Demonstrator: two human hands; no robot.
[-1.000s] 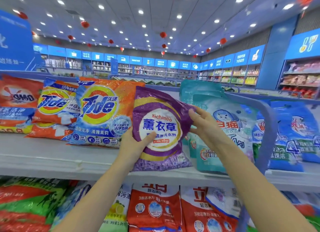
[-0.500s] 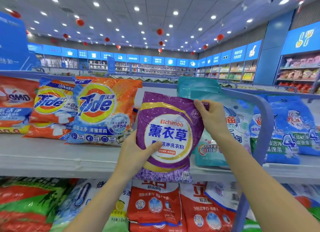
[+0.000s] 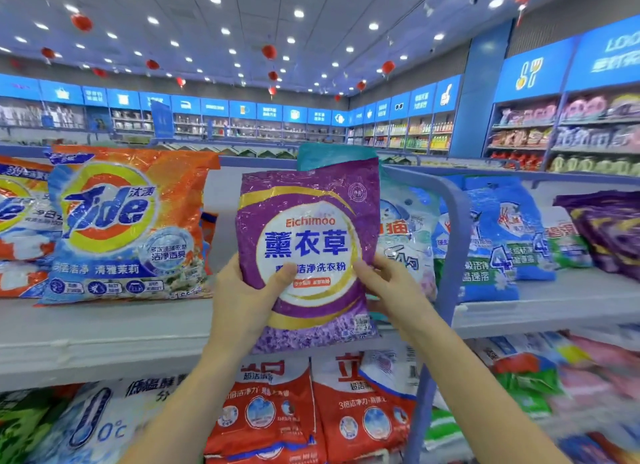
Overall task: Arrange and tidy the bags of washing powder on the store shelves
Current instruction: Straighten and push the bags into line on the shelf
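Observation:
I hold a purple bag of washing powder (image 3: 311, 221) upright above the front of the white top shelf (image 3: 104, 332). My left hand (image 3: 247, 299) grips its lower left side with the thumb on the label. My right hand (image 3: 388, 287) grips its lower right edge. An orange Tide bag (image 3: 128, 221) leans to the left of it. Behind it stands a teal and white bag (image 3: 405, 235), mostly hidden. Blue bags (image 3: 498, 238) lie to the right, past a blue shelf divider (image 3: 450, 242).
Another purple bag (image 3: 606, 231) lies at the far right of the top shelf. The lower shelf holds red and white bags (image 3: 277, 404), a white bag (image 3: 100, 425) and green bags (image 3: 24, 425). Store aisles and wall shelves (image 3: 571, 134) stand behind.
The purple bag went from tilted to upright and rose. My right hand slid from its top right corner down to its lower right edge. The view shifted right.

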